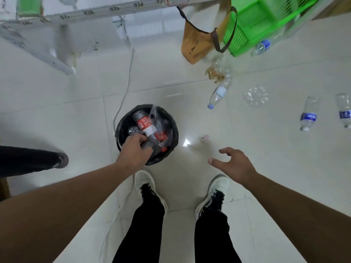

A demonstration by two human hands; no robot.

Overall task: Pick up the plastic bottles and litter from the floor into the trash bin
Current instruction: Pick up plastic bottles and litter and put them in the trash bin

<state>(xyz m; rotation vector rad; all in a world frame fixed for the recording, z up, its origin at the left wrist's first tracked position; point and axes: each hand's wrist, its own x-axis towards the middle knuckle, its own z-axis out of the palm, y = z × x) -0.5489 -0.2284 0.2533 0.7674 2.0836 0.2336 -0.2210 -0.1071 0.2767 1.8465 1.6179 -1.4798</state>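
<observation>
Broadly, by descending size: pale tiled floor [266,168], glossy, carrying all items below. Green slatted basket [252,25], top right, with a brown paper bag [195,44] leaning just beside it. Round trash bin [121,128], black-lined, centre, directly ahead of two white-toed shoes; holds a red-labelled bottle [145,124], clear wrapping and other plastic. Left hand [135,152], over the bin's near rim, fingers curled down into the contents; whether they grasp anything I cannot tell. Right hand [232,164], held above bare floor to the right of the bin, fingers spread and relaxed, grasping nothing. Loose bottles, all lying on the floor well right of the bin: white-labelled bottle [218,93]; two blue-labelled bottles [308,114] side by side; one blue-capped bottle [261,47] against the basket. Crumpled clear plastic [255,96], between these. Small pink scrap [204,138], near the bin.
</observation>
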